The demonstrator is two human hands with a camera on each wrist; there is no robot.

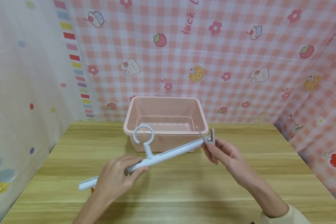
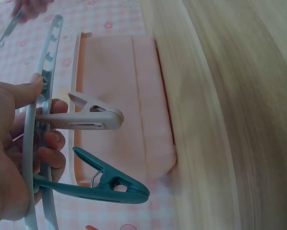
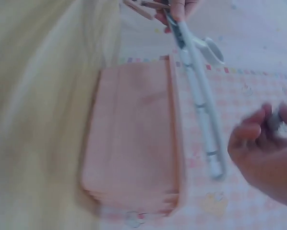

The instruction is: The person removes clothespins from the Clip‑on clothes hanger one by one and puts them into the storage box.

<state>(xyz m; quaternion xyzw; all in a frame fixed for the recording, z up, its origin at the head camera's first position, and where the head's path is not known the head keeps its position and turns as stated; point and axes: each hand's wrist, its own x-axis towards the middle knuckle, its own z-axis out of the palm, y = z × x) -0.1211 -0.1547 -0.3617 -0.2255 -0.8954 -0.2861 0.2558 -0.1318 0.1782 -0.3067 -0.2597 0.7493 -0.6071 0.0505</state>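
Observation:
My left hand (image 1: 117, 174) grips a white clip hanger (image 1: 168, 155) near its middle. The hanger slants up to the right, its round hook (image 1: 143, 134) standing on top. Below the bar, in the left wrist view, hang a beige clip (image 2: 86, 120) and a dark green clip (image 2: 105, 189). An orange bit (image 1: 92, 189) shows under the hanger's left end. Between the thumb and fingers of my right hand (image 1: 226, 155) is a pale grey clip (image 1: 210, 139), overlapping the bar's right end in the head view. The right wrist view shows that hand apart from the bar.
A pink plastic bin (image 1: 165, 101) stands on the wooden table (image 1: 240, 193), just behind the hanger. Behind the table hangs a pink checked cloth (image 1: 173, 62), and a white dotted cloth (image 1: 33, 77) covers the left side.

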